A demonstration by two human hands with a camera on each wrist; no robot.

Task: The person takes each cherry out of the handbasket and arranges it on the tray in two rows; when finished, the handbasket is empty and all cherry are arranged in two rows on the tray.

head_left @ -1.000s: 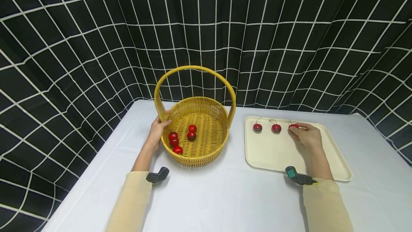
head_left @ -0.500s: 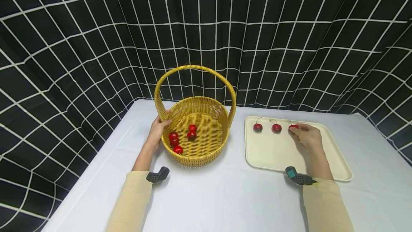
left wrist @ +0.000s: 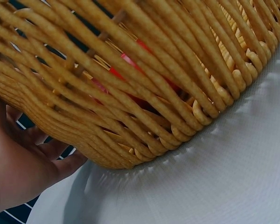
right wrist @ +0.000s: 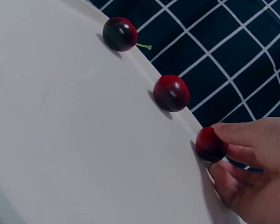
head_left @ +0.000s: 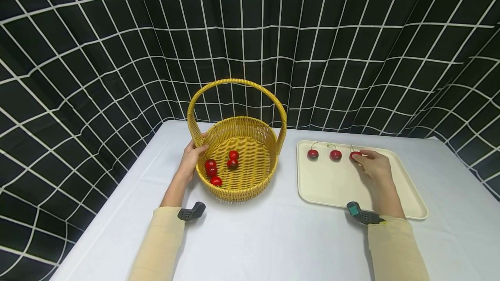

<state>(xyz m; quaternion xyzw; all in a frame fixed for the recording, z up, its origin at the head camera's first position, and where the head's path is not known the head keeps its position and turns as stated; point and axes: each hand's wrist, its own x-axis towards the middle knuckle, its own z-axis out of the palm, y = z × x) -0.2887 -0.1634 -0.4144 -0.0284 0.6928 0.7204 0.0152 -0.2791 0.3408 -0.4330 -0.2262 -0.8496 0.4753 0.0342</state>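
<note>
A yellow wicker basket with a tall arched handle stands left of centre, several red cherries lying inside on its left part. My left hand grips the basket's left side, thumb over the rim by the handle's foot; the left wrist view shows its fingers against the outer weave. On the cream tray at the right, my right hand pinches a dark red cherry between thumb and fingers. Two more stemmed cherries, a middle one and a left one, sit in a row beside it.
A white cloth covers the table. Behind it and to both sides hangs a black curtain with a white grid. The tray's raised rim faces the basket across a strip of cloth.
Almost nothing differs. The right hand stays on the same cherry, with only a very slight shift, and the left hand keeps its grip on the basket.
</note>
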